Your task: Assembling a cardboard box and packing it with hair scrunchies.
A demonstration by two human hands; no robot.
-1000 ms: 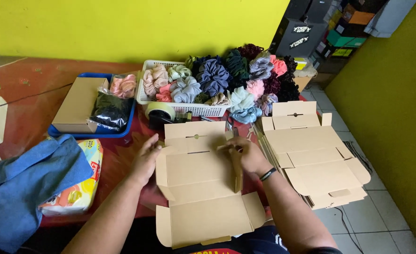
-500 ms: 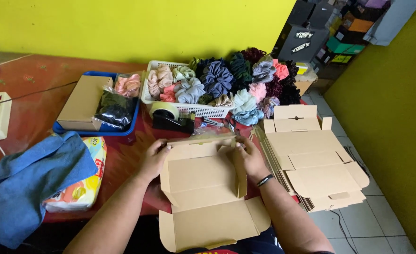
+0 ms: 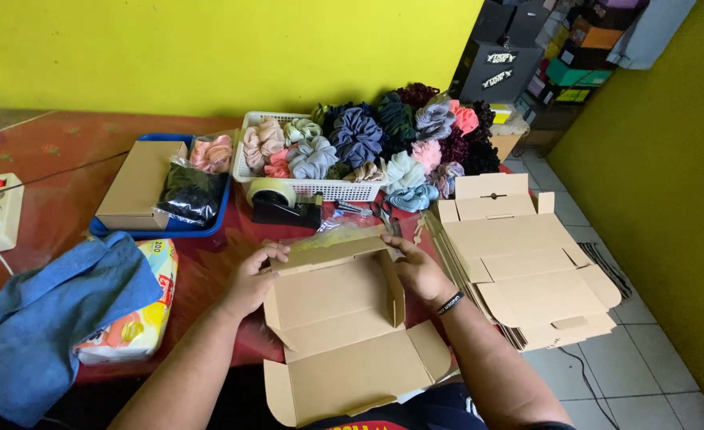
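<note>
A brown cardboard mailer box (image 3: 334, 299) lies half folded on the red table's near edge, its lid flap (image 3: 360, 374) hanging toward me. My left hand (image 3: 250, 280) grips the box's left wall. My right hand (image 3: 420, 271), with a dark wristband, presses the raised right wall at the far corner. The far wall stands folded up between both hands.
A stack of flat unfolded boxes (image 3: 527, 263) lies at the right. A white basket (image 3: 320, 188) heaped with coloured scrunchies stands behind, with a tape dispenser (image 3: 284, 203) in front. A blue tray (image 3: 169, 223) holds a closed box and bagged scrunchies. A blue cloth (image 3: 45, 318) covers a tissue pack at the left.
The box's side and far walls have been folded upright. Both hands moved from the far flap to the box's sides.
</note>
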